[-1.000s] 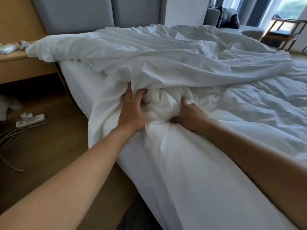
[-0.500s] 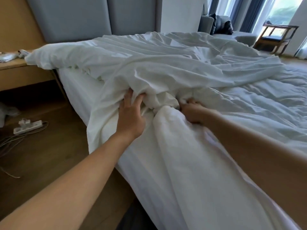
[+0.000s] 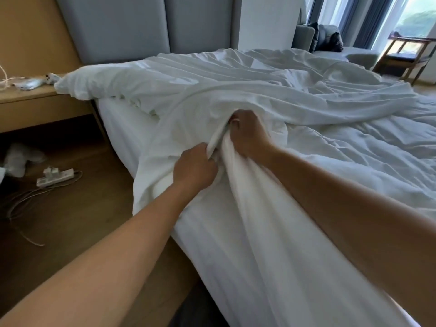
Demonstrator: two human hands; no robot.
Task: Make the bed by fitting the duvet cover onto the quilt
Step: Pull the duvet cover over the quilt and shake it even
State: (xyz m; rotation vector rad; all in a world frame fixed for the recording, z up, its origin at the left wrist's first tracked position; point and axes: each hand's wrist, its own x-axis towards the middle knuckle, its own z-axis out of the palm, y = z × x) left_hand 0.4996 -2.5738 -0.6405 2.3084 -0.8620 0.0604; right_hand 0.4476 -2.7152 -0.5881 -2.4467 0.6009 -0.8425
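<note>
1. Both hands have shifted since half a second ago: the left hand (image 3: 194, 167), which lay with its fingers spread over the white fabric, is now curled into a fist on a fold, and the right hand (image 3: 247, 135) has moved up and closer to it.
2. Nearest us, white fabric runs down from the two hands toward the camera, draped over the bed edge (image 3: 122, 128) between the forearms.
3. Left fingers (image 3: 208, 159) are clenched round a fold of the duvet cover (image 3: 212, 90), pinching it tight, knuckles up.
4. Just beyond those fingers, the right fingers (image 3: 234, 121) are curled into bunched cloth at the mouth of the fold, grasping it; whether that bundle is cover or quilt (image 3: 377, 156) I cannot tell.
5. To the right of the fingers the quilt lies rumpled across the mattress.
6. Past the fingertips the duvet cover spreads in long wrinkles toward the grey headboard (image 3: 141, 27).
7. Off to the left of the fingers, down on the wooden floor (image 3: 77, 208), a white power strip (image 3: 55, 178) lies with cables trailing.
8. Further left and beyond, a wooden bedside shelf (image 3: 35, 100) touches the cover's corner.
9. Far right of the fingers, a wooden chair (image 3: 405, 55) stands by the window.
</note>
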